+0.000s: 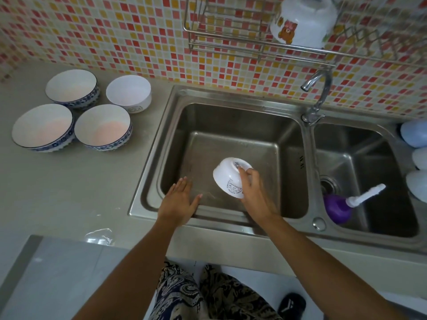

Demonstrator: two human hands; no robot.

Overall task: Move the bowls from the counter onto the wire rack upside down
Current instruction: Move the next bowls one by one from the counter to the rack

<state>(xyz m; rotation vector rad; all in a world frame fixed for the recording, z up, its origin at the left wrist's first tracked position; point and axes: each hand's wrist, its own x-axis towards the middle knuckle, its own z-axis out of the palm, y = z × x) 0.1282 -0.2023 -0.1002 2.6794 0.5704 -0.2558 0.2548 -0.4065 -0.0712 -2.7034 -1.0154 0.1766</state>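
Observation:
My right hand (253, 192) grips a small white bowl (227, 175), turned upside down and tilted, above the left sink basin. My left hand (179, 199) is flat and open over the sink's front left rim, holding nothing. On the counter at the left stand three blue-patterned bowls (72, 87) (42, 127) (102, 125) and a plain white bowl (128, 92), all upright. The wire rack (231, 46) hangs on the tiled wall above the sink, with one white bowl with a bear picture (302, 19) lying upside down on it.
A steel double sink (175, 98) fills the middle, with a tap (320, 88) between the basins. A purple bottle with a white spout (339, 206) lies in the right basin. Pale rounded objects (416, 135) sit at the right edge. A plastic scrap (99, 236) lies on the counter front.

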